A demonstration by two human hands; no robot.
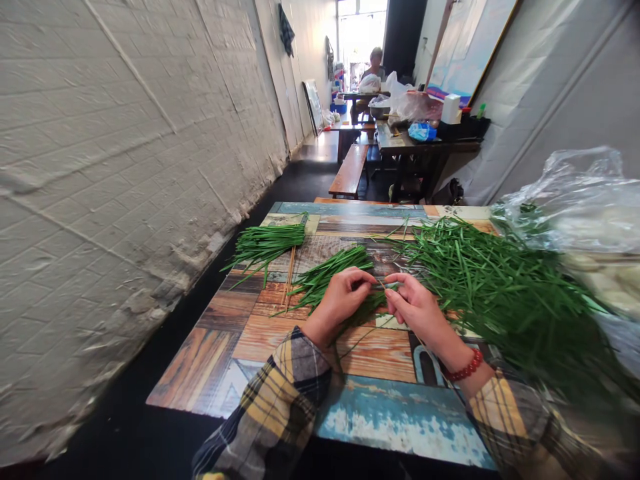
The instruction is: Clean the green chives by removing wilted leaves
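Observation:
My right hand (417,310), with a red bead bracelet (467,365) at the wrist, pinches a thin bamboo skewer (381,284), whose shaft runs down below the palm. My left hand (345,300) is closed in a pinch near the skewer's tip; what lies between its fingertips is too small to make out. Beside and partly under the left hand lies a bunch of garlic chives (335,268). Farther left, another neat bunch of chives (270,243) rests on the table, with a few bamboo skewers (289,283) next to it.
A large loose heap of chives (480,273) covers the right of the patchwork-patterned table (300,337). Behind it sits a clear plastic bag (585,200) with pale contents. Beyond are a wooden bench (350,170), a cluttered dark table (400,141) and a seated person (375,63). A white brick-patterned wall (125,167) runs along the left.

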